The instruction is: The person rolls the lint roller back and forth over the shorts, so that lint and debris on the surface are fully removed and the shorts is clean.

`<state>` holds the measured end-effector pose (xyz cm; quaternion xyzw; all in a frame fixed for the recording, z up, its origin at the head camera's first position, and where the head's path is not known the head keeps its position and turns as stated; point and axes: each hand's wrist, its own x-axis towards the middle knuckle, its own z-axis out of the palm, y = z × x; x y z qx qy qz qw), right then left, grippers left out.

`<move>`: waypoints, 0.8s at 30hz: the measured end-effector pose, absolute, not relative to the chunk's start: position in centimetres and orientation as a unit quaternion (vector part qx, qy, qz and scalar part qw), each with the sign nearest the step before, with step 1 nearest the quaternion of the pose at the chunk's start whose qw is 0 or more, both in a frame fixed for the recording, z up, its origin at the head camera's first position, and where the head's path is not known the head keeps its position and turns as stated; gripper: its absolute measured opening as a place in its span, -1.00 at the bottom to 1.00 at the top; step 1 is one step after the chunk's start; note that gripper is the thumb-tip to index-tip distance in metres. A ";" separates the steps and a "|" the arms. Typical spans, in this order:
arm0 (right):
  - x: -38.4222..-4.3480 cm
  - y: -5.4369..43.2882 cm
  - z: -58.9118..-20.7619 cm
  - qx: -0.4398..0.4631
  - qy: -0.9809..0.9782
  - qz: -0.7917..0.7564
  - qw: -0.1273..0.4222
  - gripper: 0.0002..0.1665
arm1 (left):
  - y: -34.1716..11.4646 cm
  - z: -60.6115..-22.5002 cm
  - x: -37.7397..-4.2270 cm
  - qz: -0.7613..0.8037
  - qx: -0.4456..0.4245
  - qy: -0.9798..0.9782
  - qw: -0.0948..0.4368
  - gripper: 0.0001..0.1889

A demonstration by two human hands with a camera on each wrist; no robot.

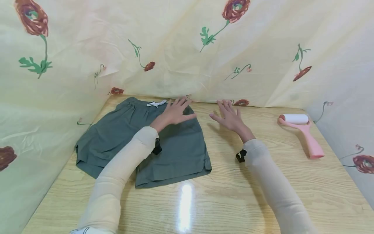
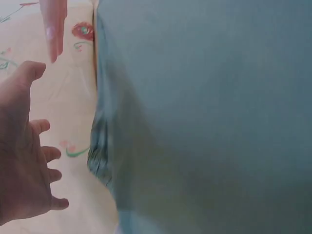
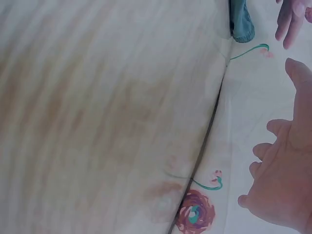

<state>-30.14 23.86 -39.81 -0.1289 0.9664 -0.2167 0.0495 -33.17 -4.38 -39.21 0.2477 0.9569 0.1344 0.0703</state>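
The splayed, empty left hand (image 1: 176, 112) hung over the shorts (image 1: 178, 152), nearer than the empty right hand (image 1: 230, 119) beside them.

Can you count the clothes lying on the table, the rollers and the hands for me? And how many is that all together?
Clothes: 1, the grey-green shorts
Rollers: 1, the pink-handled roller
Hands: 2, the left hand and the right hand
Total: 4
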 end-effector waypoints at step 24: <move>-30.2 19.2 -36.6 -0.245 0.945 -0.210 0.060 0.03 | -22.9 -36.5 -31.9 0.122 0.273 0.944 0.143 0.24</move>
